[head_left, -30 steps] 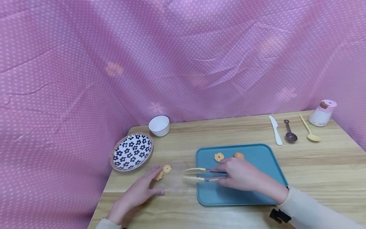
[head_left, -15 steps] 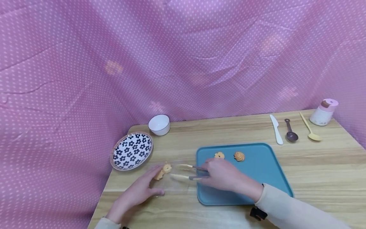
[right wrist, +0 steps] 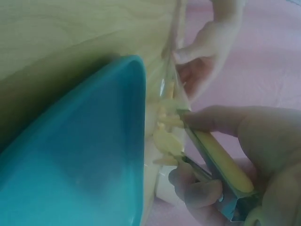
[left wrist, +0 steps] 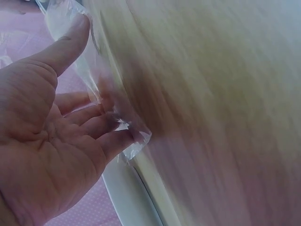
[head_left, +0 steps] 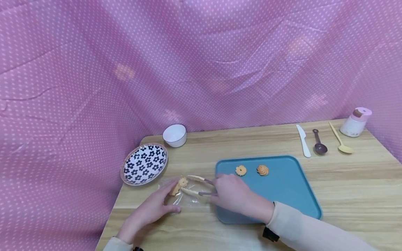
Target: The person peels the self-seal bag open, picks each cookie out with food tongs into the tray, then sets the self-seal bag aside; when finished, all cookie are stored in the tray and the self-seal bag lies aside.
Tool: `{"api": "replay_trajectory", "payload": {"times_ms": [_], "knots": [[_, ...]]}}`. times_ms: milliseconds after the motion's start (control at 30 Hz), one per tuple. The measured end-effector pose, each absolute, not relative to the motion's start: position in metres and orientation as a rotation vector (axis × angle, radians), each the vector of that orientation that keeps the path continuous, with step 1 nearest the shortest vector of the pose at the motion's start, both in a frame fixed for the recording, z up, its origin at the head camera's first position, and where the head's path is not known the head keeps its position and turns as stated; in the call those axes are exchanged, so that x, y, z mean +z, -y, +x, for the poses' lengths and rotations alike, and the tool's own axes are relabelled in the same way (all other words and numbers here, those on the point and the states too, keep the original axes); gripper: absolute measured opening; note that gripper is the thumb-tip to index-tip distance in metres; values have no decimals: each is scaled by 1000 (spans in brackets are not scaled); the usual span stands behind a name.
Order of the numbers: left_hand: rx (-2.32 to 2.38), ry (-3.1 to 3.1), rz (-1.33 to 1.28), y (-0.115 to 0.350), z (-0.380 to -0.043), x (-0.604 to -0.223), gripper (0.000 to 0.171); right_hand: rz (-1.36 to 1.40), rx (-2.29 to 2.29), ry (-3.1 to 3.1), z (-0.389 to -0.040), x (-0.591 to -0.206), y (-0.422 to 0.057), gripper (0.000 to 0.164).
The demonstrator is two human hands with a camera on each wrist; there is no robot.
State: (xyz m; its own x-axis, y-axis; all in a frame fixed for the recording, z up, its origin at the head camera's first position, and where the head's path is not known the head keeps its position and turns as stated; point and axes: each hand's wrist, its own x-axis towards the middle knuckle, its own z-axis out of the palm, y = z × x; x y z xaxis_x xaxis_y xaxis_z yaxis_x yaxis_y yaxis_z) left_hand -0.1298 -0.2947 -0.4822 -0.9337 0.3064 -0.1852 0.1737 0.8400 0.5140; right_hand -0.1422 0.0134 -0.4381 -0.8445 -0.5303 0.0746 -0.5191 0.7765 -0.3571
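Note:
My left hand (head_left: 155, 205) holds a clear plastic bag (head_left: 194, 200) on the table, thumb and fingers set apart at its edges. In the left wrist view, the film of the bag (left wrist: 134, 141) runs along the fingertips. A ring-shaped cookie (head_left: 183, 182) and another cookie (head_left: 175, 190) lie at the bag beside the left fingers. My right hand (head_left: 233, 193) grips tongs (head_left: 205, 194) with pale tips. The tongs' arms stand apart, and their tips reach the ring-shaped cookie. In the right wrist view, the tongs' metal body (right wrist: 211, 162) lies between thumb and fingers.
A blue tray (head_left: 282, 195) holds a flower-shaped cookie (head_left: 240, 170) and a swirl cookie (head_left: 262, 170). A flower-patterned plate (head_left: 145, 164) and white bowl (head_left: 175, 136) stand back left. Back right are a knife (head_left: 303, 141), brown scoop (head_left: 320, 148), yellow spoon (head_left: 344, 149) and pink-lidded jar (head_left: 355, 123).
My right hand has carried the tongs left from over the tray to the bag's cookies, uncovering the tray's two cookies. The left hand stays almost where it was.

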Motion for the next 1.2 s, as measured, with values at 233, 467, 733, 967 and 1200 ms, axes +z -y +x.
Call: {"api": "replay_trajectory", "payload": {"times_ms": [233, 467, 733, 967, 1200], "knots": [[720, -2772, 379, 293, -131, -483, 104, -890, -586, -2971, -141, -444, -12, 27], [697, -2782, 369, 293, -131, -485, 102, -858, -615, -2962, -142, -444, -21, 38], [686, -2805, 407, 294, -130, -487, 100, -851, -695, -2935, -137, -442, -52, 40], [693, -2805, 399, 294, -130, -486, 101, -837, -688, -2994, -126, -438, -93, 40], [701, -2781, 366, 295, -129, -483, 103, -782, -668, -3097, -110, -426, -136, 37]]}}
